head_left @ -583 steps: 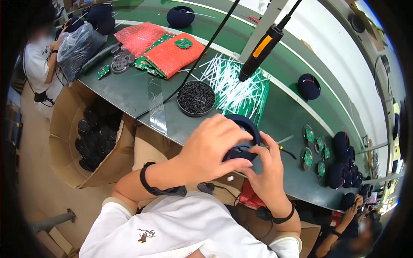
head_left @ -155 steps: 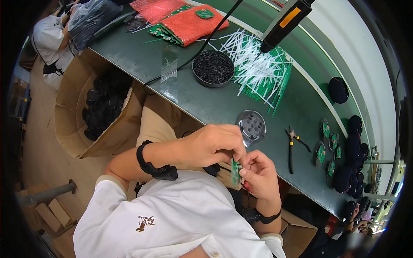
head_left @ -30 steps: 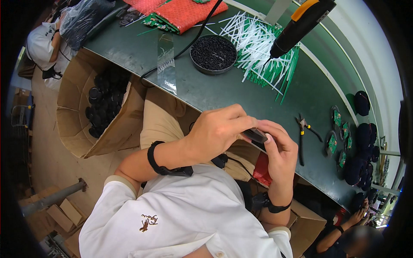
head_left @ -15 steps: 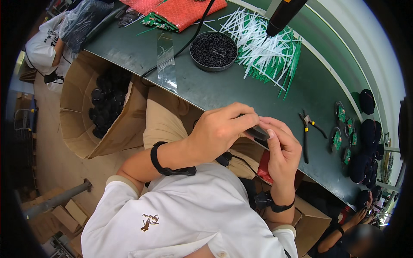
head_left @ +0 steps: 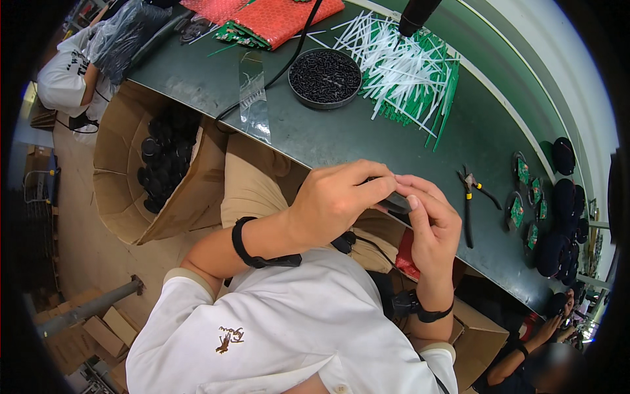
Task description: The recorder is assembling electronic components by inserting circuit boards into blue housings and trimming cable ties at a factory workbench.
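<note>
Above my lap, at the near edge of the bench, my left hand point(head_left: 335, 200) and my right hand point(head_left: 430, 220) meet around a small black rounded plastic part point(head_left: 396, 202). My left fingers are curled over its left end and cover much of it. On the other side, my right thumb presses its edge with the fingers behind. A dark, smooth face of the part shows between the hands; its exact kind cannot be made out.
A cardboard box point(head_left: 121, 203) of black round parts stands left. The green bench point(head_left: 420, 171) carries a dish of black screws point(head_left: 325, 79), white and green strips point(head_left: 407, 72), pliers point(head_left: 468, 197) and small circuit boards point(head_left: 516, 211). An electric screwdriver point(head_left: 417, 16) hangs overhead. Other people work nearby.
The hanging screwdriver has shifted slightly up and left in the picture. Both hands keep nearly the same hold on the black part, which is tilted slightly differently.
</note>
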### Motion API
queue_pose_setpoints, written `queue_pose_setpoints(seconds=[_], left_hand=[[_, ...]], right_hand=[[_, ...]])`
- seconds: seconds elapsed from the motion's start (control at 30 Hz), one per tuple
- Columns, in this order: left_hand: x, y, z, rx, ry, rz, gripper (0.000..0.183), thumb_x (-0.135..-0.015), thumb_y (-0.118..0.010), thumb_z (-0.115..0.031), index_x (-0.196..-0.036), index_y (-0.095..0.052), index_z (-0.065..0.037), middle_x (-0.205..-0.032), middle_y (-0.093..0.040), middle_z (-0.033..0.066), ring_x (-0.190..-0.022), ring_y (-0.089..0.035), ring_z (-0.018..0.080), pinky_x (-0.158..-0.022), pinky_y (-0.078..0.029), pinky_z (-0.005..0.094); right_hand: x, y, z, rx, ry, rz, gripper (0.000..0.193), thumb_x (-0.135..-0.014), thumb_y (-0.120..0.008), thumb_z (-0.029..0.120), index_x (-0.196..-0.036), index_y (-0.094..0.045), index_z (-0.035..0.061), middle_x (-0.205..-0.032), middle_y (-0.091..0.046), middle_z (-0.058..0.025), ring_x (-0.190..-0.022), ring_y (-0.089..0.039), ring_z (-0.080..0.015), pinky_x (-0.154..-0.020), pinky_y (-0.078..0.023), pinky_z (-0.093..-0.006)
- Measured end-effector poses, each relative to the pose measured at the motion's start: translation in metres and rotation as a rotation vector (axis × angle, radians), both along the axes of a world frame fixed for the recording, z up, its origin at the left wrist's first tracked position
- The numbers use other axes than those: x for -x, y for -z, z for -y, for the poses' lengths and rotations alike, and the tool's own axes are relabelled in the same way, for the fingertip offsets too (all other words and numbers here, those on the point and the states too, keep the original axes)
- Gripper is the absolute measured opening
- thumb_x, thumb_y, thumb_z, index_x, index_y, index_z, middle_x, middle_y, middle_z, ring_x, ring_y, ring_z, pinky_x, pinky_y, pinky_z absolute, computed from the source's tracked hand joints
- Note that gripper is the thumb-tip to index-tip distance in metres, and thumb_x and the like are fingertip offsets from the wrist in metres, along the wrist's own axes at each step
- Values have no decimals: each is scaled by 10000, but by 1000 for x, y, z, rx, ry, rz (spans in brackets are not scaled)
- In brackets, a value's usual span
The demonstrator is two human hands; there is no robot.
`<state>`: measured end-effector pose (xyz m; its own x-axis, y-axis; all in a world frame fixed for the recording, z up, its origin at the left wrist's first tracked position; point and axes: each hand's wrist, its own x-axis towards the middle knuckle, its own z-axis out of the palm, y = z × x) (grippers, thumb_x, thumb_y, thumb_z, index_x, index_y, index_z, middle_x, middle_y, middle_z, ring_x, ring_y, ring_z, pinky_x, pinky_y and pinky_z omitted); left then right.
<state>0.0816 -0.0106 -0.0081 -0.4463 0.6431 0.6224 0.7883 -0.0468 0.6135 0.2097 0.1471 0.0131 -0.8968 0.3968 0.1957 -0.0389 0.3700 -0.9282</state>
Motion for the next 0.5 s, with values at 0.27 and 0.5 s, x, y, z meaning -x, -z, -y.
queue_pose_setpoints(seconds=[0.27, 0.5], left_hand=[[3, 0, -1, 30, 4, 46, 332, -738, -738, 81, -1055, -703, -12, -1021, -748, 151, -973, -756, 342, -790, -629, 389], [3, -1, -2, 41, 6, 47, 325, -740, -722, 103, -1044, -707, -13, -1000, -751, 146, -968, -758, 339, -790, -627, 390]], right_hand=[[-1, 4, 3, 23, 17, -45, 205, -1005, -613, -12, -1137, -767, -41, -1190, -733, -136, -959, -661, -136, -785, -496, -243], [-1, 6, 3, 35, 9, -64, 196, -1009, -610, -13, -1127, -762, -47, -1200, -729, -151, -1019, -680, -165, -856, -517, -262]])
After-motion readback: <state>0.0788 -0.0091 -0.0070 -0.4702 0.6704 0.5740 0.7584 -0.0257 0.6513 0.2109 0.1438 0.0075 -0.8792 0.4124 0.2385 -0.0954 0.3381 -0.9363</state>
